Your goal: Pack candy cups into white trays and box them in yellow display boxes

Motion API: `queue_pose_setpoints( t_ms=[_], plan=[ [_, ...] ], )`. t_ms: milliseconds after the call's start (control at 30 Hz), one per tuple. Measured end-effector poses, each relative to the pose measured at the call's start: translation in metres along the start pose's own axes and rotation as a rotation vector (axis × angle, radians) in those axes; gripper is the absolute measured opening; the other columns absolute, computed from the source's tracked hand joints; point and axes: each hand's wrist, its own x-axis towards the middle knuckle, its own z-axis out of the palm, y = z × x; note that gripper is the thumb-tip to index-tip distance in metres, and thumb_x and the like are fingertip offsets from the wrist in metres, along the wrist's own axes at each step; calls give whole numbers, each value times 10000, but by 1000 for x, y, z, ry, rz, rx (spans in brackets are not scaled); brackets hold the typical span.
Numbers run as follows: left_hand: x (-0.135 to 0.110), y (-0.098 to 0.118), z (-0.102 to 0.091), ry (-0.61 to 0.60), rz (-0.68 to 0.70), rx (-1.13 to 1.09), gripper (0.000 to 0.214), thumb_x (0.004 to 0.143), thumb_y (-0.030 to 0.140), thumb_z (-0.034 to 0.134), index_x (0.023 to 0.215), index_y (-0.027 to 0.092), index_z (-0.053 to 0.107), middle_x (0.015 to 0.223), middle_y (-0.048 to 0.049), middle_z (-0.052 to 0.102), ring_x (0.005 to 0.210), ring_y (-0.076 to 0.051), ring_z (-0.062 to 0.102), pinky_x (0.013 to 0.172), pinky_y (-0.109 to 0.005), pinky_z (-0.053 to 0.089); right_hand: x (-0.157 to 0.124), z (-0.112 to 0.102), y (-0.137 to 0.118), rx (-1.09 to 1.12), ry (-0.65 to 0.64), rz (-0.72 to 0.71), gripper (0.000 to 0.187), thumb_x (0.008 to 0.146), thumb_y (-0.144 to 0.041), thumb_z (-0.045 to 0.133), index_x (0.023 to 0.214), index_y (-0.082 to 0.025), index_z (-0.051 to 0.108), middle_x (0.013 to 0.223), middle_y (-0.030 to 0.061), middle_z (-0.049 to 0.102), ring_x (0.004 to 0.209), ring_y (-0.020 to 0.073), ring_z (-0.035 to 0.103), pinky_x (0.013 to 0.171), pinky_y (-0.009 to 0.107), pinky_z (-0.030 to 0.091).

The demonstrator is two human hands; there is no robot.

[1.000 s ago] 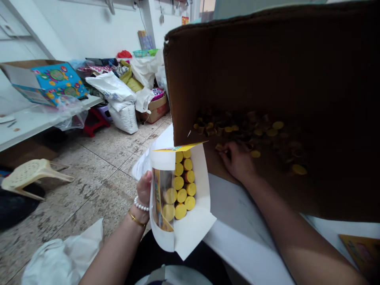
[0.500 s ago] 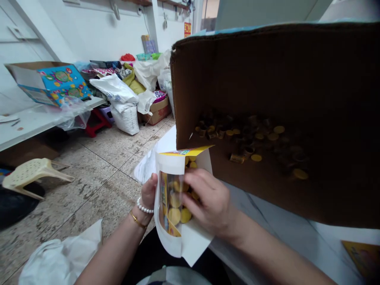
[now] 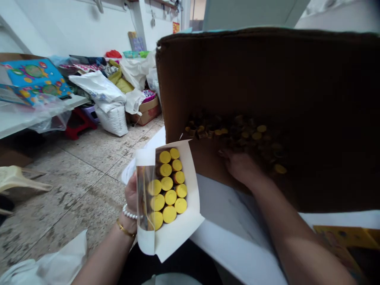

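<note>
My left hand grips the left side of a small white box with a clear window, its fingers partly hidden behind it. The box is tilted with its open end toward me. Inside, several yellow-capped tubes stand packed in rows, caps facing me. My right hand reaches into the large brown carton, low at its front. Its fingers are curled in the shade, and what they hold is hidden. Just beyond them lies a loose heap of similar yellow-capped tubes.
Yellow printed packaging lies on the white table at the lower right. At left, a blue printed box sits on a bench. White sacks, a red stool and a cream stool stand on the floor.
My right hand has left the small box and moved right into the large carton. My left hand has turned the box so its open end faces me. The view has shifted right.
</note>
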Motion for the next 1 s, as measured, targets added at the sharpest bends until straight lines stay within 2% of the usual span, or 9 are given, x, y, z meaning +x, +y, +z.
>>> queue_pose_setpoints(
  t_ms=[67,233,400,467,600,667,767,867,1000],
  plan=[
    [1,1,1,-64,-10,-15,307,805,462,593,961,270,775,1084,-27,776,1219,-352,608,1029,-483,501,5,9,0,-25,30,24,408,948,-217,434,1309,-158,615,1138,184,691,944,282,678,778,369,485],
    [5,1,-1,-202,-40,4,336,861,415,565,1027,207,769,1029,-87,787,1204,-343,625,1089,-512,436,4,10,-4,-58,40,-31,315,902,-312,516,1069,-143,724,1101,169,671,999,296,635,845,378,465],
    [7,-2,-2,-216,7,9,332,869,377,597,1097,191,749,1031,-80,788,1118,-325,678,1098,-503,426,-2,6,-18,27,114,-96,254,851,-245,573,1041,-135,700,1154,167,637,1117,302,577,926,388,453],
    [6,-2,0,-177,27,16,326,859,380,616,1082,182,751,1022,-78,790,1092,-316,691,1091,-489,437,-8,0,-30,262,142,-137,259,845,-250,594,1088,-180,651,1075,102,675,988,232,636,830,323,504],
    [7,-3,3,-193,26,43,332,876,426,593,1059,200,753,1081,-88,776,1119,-325,676,1057,-494,471,-31,-22,-60,1045,232,-235,276,820,-314,694,1054,-223,580,967,30,686,843,172,671,746,288,560],
    [7,-5,4,-204,-5,66,414,878,479,576,1116,180,735,1144,-111,754,1177,-348,640,1065,-510,458,-44,-31,-77,1199,277,-315,247,819,-293,713,1038,-225,620,993,32,677,874,168,676,773,294,576],
    [6,-8,5,-169,-31,120,481,873,502,587,1154,135,720,1126,-124,757,1174,-351,640,1093,-501,429,-59,-32,-105,1123,425,-362,244,825,-235,707,1068,-230,690,1059,50,662,892,165,667,753,284,585],
    [4,-9,4,-177,-30,144,377,871,462,623,1070,173,763,1012,-88,790,1134,-343,666,1086,-490,444,-69,-22,-128,968,527,-388,278,813,-198,702,1088,-207,666,991,43,688,828,158,667,743,280,587],
    [0,-7,-1,-238,-56,92,274,900,393,605,1036,232,780,962,-47,801,1128,-312,675,1068,-444,475,-65,-19,-127,792,600,-607,253,869,-322,684,1081,-186,661,1112,84,710,1035,199,664,929,327,551]
  ],
)
